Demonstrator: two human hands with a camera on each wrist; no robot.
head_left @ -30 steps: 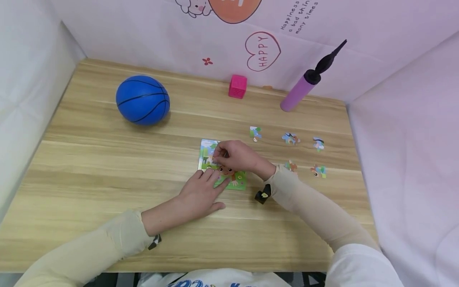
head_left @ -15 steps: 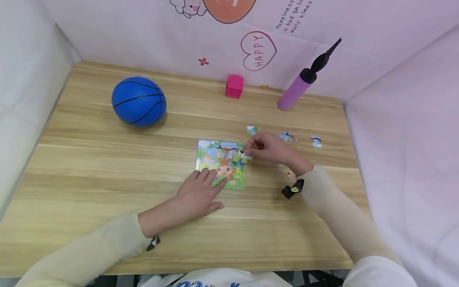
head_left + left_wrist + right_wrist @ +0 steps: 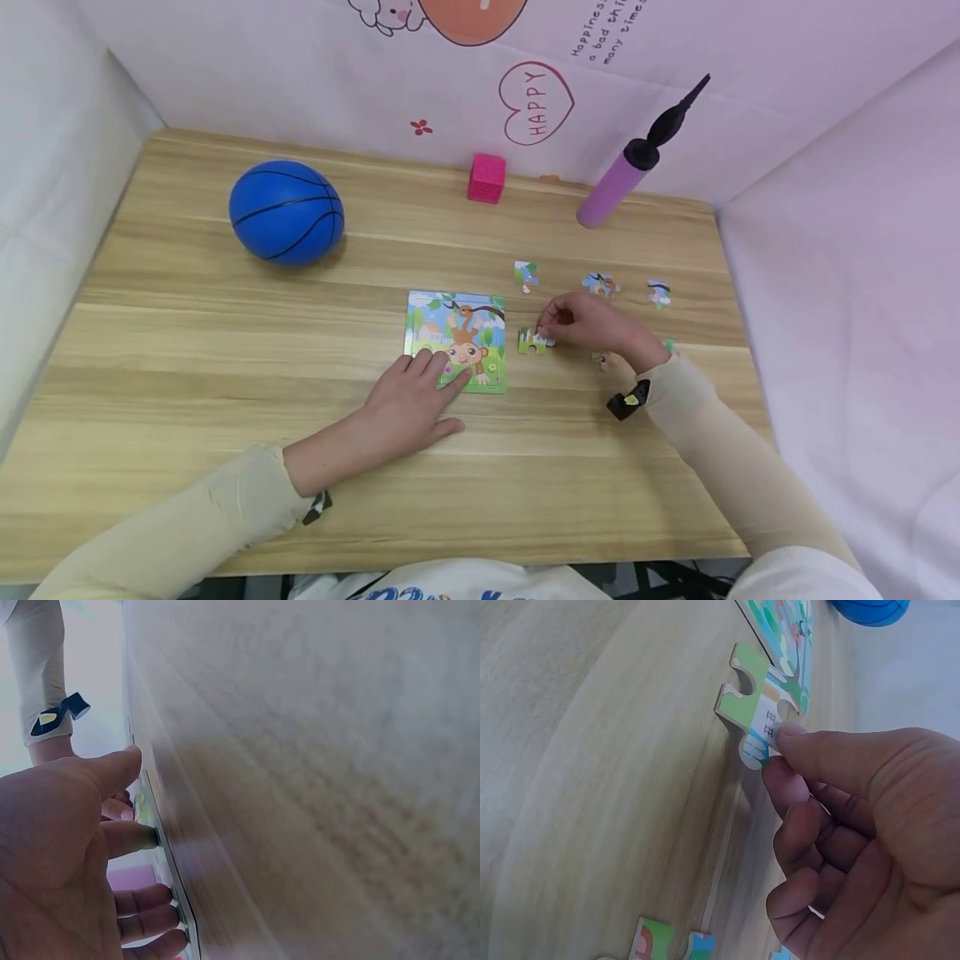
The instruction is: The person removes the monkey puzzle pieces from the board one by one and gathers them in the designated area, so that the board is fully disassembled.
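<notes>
A monkey picture puzzle board [image 3: 456,333] lies mid-table. My left hand [image 3: 438,371] rests with straight fingers on its near left corner; in the left wrist view the fingers [image 3: 135,836] press the board's edge. My right hand [image 3: 551,329] pinches a green puzzle piece [image 3: 532,340] just right of the board, down at the table surface. In the right wrist view the puzzle piece [image 3: 759,705] sits between thumb and forefinger [image 3: 795,739], apart from the board [image 3: 784,630].
Several loose puzzle pieces [image 3: 600,284] lie right of the board, around my right wrist. A blue ball [image 3: 287,212] stands at the back left, a pink cube [image 3: 486,177] and a purple pump [image 3: 618,183] near the back wall. White walls close both sides.
My right hand has lifted a piece off the board and carried it right, down to the table beside the board. The left hand has stayed on the board's corner.
</notes>
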